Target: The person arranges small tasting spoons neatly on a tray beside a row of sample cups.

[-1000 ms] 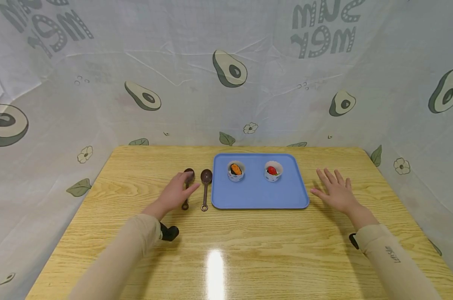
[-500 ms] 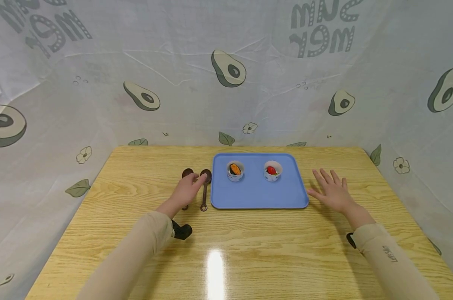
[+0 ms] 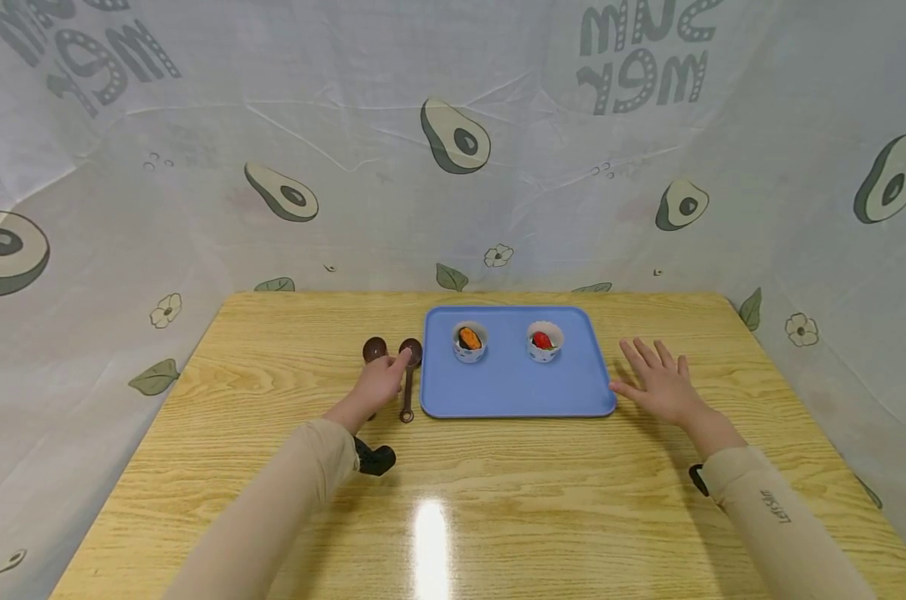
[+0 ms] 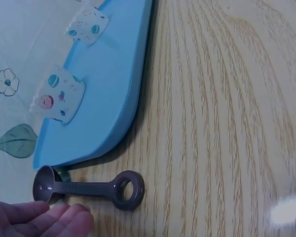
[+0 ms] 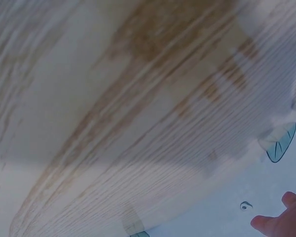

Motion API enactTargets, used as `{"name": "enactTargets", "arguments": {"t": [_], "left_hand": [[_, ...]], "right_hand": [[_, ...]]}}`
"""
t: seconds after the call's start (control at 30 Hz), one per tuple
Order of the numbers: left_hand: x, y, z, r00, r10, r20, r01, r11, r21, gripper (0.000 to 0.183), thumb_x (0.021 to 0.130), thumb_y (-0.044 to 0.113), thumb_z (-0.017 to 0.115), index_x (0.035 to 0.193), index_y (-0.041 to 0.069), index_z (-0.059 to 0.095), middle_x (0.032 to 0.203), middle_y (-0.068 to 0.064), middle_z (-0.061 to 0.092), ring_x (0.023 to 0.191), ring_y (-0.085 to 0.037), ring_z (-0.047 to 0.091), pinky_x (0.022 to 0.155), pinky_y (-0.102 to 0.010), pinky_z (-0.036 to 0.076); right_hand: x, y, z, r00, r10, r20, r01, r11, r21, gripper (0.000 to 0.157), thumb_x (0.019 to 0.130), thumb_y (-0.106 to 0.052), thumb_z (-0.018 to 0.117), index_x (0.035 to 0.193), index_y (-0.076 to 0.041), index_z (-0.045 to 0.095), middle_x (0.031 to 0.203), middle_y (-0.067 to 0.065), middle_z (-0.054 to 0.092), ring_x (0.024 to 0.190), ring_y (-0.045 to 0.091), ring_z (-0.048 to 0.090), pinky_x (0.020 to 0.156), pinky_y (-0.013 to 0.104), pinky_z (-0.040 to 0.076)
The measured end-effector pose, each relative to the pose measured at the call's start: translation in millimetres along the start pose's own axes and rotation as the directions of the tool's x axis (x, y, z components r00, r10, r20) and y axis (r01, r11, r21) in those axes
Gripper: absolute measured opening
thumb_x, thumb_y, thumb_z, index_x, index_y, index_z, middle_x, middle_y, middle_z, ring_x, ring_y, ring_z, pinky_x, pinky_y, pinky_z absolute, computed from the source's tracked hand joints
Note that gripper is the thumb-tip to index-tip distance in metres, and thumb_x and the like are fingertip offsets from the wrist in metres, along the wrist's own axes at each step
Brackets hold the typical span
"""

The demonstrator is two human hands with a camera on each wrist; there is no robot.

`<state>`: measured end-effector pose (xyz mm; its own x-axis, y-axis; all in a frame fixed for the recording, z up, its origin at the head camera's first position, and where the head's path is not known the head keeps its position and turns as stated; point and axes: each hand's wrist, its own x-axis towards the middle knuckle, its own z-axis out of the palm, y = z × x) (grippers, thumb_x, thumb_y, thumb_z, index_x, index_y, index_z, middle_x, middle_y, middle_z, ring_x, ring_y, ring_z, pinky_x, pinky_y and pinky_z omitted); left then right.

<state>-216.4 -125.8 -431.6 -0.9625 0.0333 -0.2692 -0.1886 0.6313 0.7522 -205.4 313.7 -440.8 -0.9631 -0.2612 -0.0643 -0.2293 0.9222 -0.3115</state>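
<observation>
Two brown scoop-shaped measuring spoons lie on the wooden table: a left one (image 3: 374, 348) and a right one (image 3: 408, 393) beside the tray. My left hand (image 3: 377, 382) is over them, hiding most of the left spoon's handle, with its thumb overlapping the right spoon's bowl. In the left wrist view its fingers (image 4: 64, 219) reach out fairly straight beside the bowl of a spoon (image 4: 89, 189), nothing gripped between them and the thumb. My right hand (image 3: 666, 390), fingers spread, is at the tray's right edge and holds nothing.
A blue tray (image 3: 520, 396) bears two patterned paper cups, a left cup (image 3: 468, 356) with an orange-and-black food piece (image 3: 470, 337) and a right cup (image 3: 544, 355) with a red piece (image 3: 543, 340). An avocado-print cloth (image 3: 392, 208) hangs behind the table (image 3: 543, 483).
My left hand has moved right, from the left spoon toward the right spoon, its thumb now over that bowl. The right hand has shifted slightly left. Tray, cups and spoons stay put.
</observation>
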Motion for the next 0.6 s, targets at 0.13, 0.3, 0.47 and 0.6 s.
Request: {"name": "enactTargets", "arguments": {"t": [0.13,0.3,0.47,0.6], "left_hand": [[3.6,0.0,3.7,1.0,-0.005,-0.019,0.005,1.0,0.008,0.046,0.101,0.038,0.031,0.074,0.006,0.05,0.059,0.0,0.047,0.055,-0.013,0.044,0.053,-0.024,0.036],[9.0,-1.3,8.2,0.998,0.033,-0.061,-0.029,0.997,0.075,0.034,0.098,0.024,0.042,0.074,0.003,0.055,0.052,0.003,0.044,0.049,-0.011,0.041,0.05,-0.02,0.033],[18.2,-5.5,13.8,0.993,0.064,-0.103,-0.049,0.989,0.141,0.04,0.09,0.013,0.051,0.052,0.01,0.038,0.046,0.004,0.033,0.045,-0.012,0.033,0.046,-0.022,0.028],[51.6,-40.7,30.2,0.972,0.188,-0.142,-0.163,0.972,0.171,0.039,0.082,0.012,0.053,0.047,0.015,0.036,0.043,0.005,0.031,0.042,-0.012,0.03,0.043,-0.024,0.024]], "right_hand": [[0.9,0.0,0.7,1.0,-0.002,0.002,0.002,1.0,-0.006,0.083,0.091,-0.057,0.047,0.151,-0.01,0.013,0.153,0.026,0.012,0.137,0.054,0.002,0.101,0.075,-0.003],[1.6,-1.4,4.3,1.0,-0.017,0.016,0.017,1.0,-0.013,0.087,0.089,-0.056,0.052,0.15,-0.006,0.016,0.152,0.028,0.015,0.136,0.054,0.008,0.101,0.076,0.001],[3.0,-5.2,9.1,0.998,-0.036,0.053,0.036,0.999,-0.007,0.093,0.084,-0.057,0.058,0.148,-0.002,0.021,0.15,0.029,0.02,0.136,0.053,0.014,0.1,0.076,0.007],[5.3,-8.3,13.1,0.996,-0.034,0.081,0.037,0.999,-0.031,0.096,0.081,-0.06,0.06,0.148,-0.003,0.022,0.15,0.028,0.022,0.135,0.052,0.017,0.1,0.076,0.01]]}}
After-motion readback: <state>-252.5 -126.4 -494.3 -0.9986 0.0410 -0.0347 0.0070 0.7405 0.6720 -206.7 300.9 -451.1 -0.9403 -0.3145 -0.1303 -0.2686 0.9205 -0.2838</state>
